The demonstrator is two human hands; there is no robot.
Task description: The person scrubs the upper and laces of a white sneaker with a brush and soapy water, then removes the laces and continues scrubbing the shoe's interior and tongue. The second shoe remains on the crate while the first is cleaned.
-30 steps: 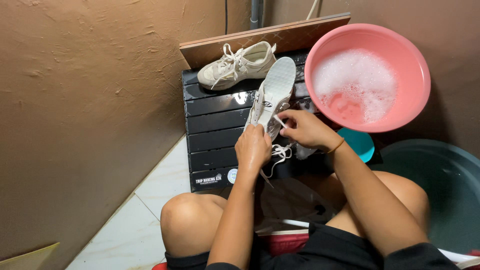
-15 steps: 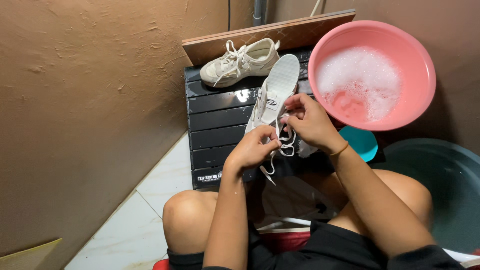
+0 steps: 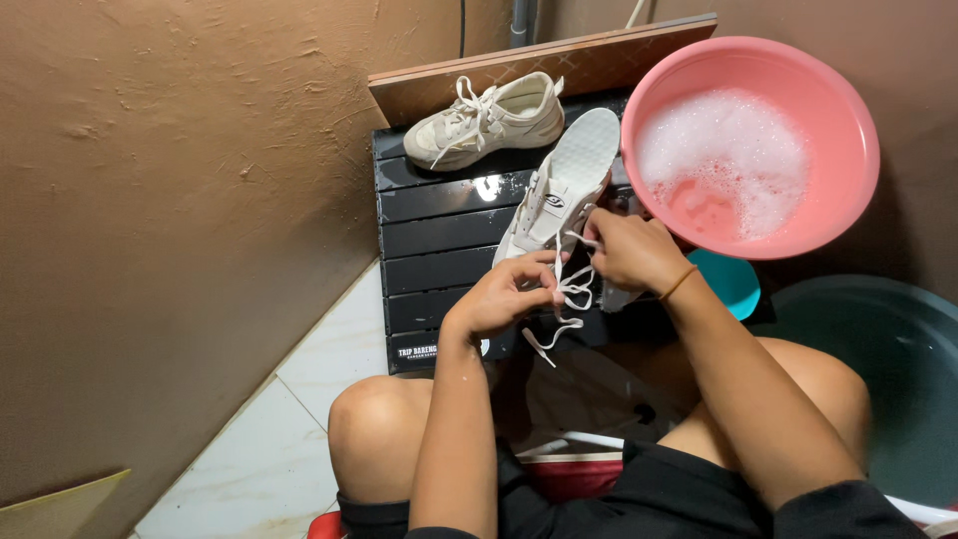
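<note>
A white sneaker [image 3: 564,190] lies tilted on its side on a black slatted crate [image 3: 439,250], sole toward the pink basin. My left hand [image 3: 504,294] grips the shoe's near end and pinches its white lace [image 3: 571,294]. My right hand [image 3: 624,250] holds another loop of the same lace just to the right. Loose lace ends dangle below both hands. A second white sneaker [image 3: 489,120] rests upright at the crate's far edge.
A pink basin [image 3: 843,120] of soapy water sits tilted at the right. Below it are a small teal bowl [image 3: 733,284] and a large dark green tub [image 3: 908,369]. A brown wall runs along the left, and a wooden board [image 3: 599,55] leans behind the crate.
My left hand has shifted up and right along the shoe toward the laces. Both hands now work the lace closer together, and more lace hangs loose.
</note>
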